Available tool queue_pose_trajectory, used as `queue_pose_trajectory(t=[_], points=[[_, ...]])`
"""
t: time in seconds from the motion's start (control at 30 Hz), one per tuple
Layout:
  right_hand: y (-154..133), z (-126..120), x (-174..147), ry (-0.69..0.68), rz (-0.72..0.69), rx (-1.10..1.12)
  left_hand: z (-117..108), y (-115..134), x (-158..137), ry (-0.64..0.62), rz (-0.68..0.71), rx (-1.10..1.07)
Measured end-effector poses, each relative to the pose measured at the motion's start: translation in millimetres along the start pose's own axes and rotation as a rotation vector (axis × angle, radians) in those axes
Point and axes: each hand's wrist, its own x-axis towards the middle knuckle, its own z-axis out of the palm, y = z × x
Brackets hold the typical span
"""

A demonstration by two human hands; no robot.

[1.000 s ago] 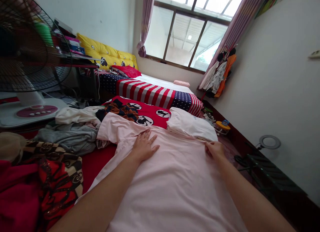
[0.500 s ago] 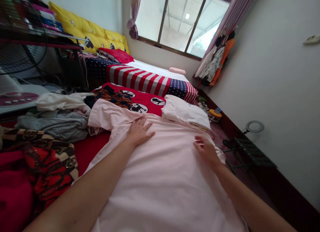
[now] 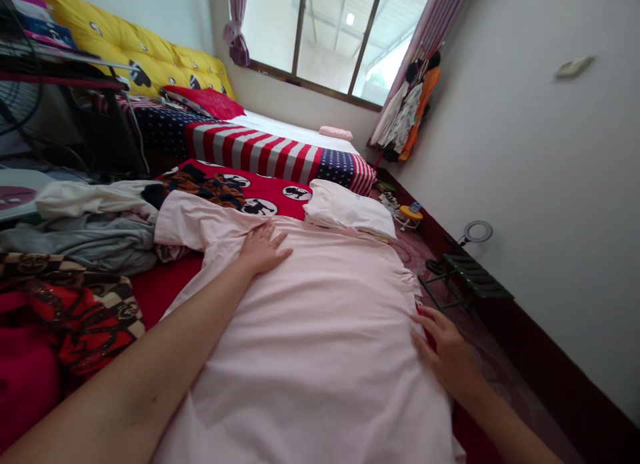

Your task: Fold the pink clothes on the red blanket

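Note:
A pale pink T-shirt [image 3: 320, 331] lies spread out in front of me, with soft wrinkles across it. My left hand [image 3: 264, 249] rests flat on the shirt's upper left part, near the shoulder, fingers stretched out. At the shirt's right side edge is my right hand [image 3: 445, 351], its fingers apart and their tips at the fabric. One short sleeve [image 3: 180, 219] sticks out to the left, while the right sleeve is bunched up. Just beyond the collar sits a folded white garment [image 3: 350, 209].
Heaped clothes, among them a grey garment [image 3: 85, 243] and a checkered one [image 3: 113, 294], lie at the left. Beneath is a red patterned cover [image 3: 257, 205]. Farther back stands a bed with a flag-striped cover [image 3: 255, 144]. A dark green folding stool [image 3: 475, 276] stands at the right wall.
My right hand has moved from above the shirt's upper right area out and down to its right side edge. My left hand stays flat on the shirt. The view has shifted right.

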Motion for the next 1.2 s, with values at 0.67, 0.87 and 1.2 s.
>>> queue_pose_trajectory(t=[0.67,0.87,1.2], points=[[-261,2,-3,-0.604,-0.57,0.513,-38,-37,-35,-0.364,0.187,-0.026],[-312,3,1,-0.595,-0.589,0.394,-37,-34,-35,-0.374,0.188,-0.039],[-327,31,-11,-0.779,-0.92,0.61,-39,-33,-38,-0.357,0.194,-0.041]])
